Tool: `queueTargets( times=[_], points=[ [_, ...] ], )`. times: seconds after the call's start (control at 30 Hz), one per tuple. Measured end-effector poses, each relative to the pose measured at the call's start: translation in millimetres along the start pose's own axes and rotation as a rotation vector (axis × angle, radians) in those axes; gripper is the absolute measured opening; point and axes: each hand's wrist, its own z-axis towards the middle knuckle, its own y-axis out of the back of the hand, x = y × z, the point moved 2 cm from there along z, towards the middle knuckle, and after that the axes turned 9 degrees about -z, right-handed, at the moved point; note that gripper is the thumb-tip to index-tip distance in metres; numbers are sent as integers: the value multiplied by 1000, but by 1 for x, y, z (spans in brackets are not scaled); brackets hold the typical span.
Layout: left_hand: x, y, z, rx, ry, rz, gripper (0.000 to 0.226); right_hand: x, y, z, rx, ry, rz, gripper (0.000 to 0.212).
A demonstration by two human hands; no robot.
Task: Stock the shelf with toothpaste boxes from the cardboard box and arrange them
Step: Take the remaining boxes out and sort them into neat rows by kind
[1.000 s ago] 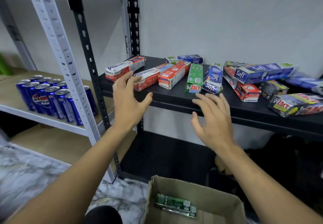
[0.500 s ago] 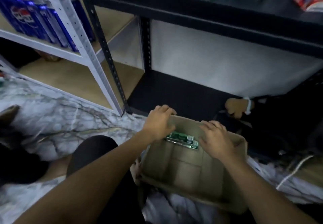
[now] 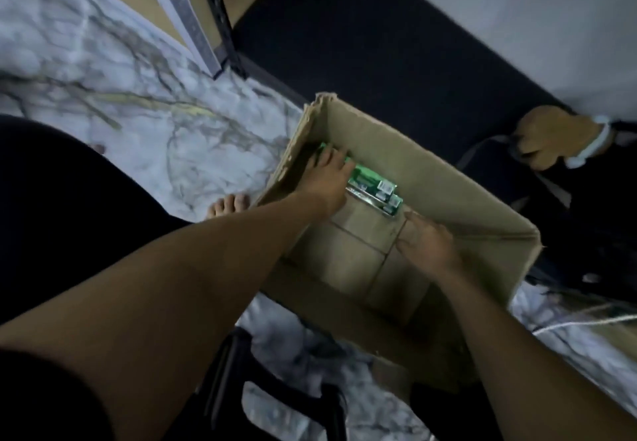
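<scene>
Our left hand (image 3: 327,178) lies with fingers spread and fairly straight over the left end of the slim green printed toothpaste boxes (image 3: 374,188). They sit in a small stack on the floor of the open brown cardboard box (image 3: 434,165), close to its far-left corner. Our right hand (image 3: 427,244) rests inside just beside their other end, fingers loosely bent, holding nothing. We judge these cartons light and stiff lengthwise, but thin-walled and glossy, so they may dent or slide apart. They are best pinched gently across the long edges near the middle.
</scene>
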Motion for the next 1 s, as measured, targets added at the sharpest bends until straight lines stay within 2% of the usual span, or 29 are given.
queueTargets(
  times=[0.1, 0.23, 0.4, 0.47, 0.63, 0.9, 1.0],
  points=[
    [9, -17, 15, -73, -30, 23, 77, -11, -16, 31, 32, -63, 112, 63],
    [13, -25, 24, -206, -44, 118, 63, -17, -31, 61, 13, -75, 239, 67],
    [15, -38, 25, -24, -44, 132, 60, -13, -53, 76, -51, -43, 264, 65],
    [22, -46, 20, -24, -72, 67, 60, -11, -59, 76, -121, -80, 284, 62],
    [42, -69, -3, -107, -50, -314, 61, -8, -74, 72, -170, -118, 362, 52],
    [46, -78, -16, -115, 87, -459, 68, -11, -86, 65, -193, -75, 354, 52],
    [43, -73, -25, -66, 122, -498, 56, -14, -82, 46, -188, -103, 393, 47]
  ],
)
